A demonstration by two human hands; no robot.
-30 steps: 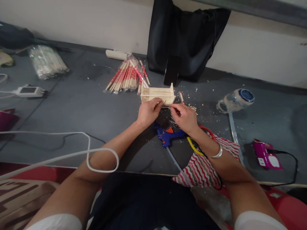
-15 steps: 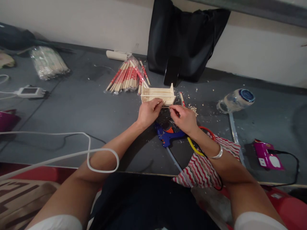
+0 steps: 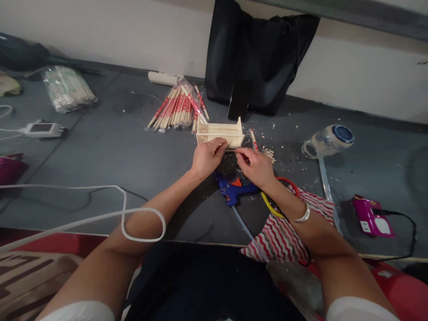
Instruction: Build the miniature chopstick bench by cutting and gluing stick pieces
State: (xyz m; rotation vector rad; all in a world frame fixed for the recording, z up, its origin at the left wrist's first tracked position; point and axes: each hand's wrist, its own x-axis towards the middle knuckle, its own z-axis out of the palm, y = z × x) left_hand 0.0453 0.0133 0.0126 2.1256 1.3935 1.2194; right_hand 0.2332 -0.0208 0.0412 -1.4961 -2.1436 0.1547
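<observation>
We are shifting our right hand (image 3: 256, 166) slightly leftward, bringing it a little nearer to our left hand (image 3: 207, 157)

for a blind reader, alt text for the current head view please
A person's left hand and right hand are at a small pale stick frame on a grey table. A blue glue gun lies nearer, bagged red-banded sticks beyond.

place: we take it for a craft corner, home or workshop we cannot tell | setting: grey table (image 3: 110, 156) against pale wall (image 3: 117, 31), red seats (image 3: 401, 285) below its edge | craft signs we see: stick frame (image 3: 219, 128), glue gun (image 3: 230, 192), packed sticks (image 3: 174, 109), scattered chips (image 3: 269, 154) | everyday signs we see: bag (image 3: 257, 53), leaning phone (image 3: 240, 100), jar (image 3: 324, 142), white plug (image 3: 43, 129)
</observation>
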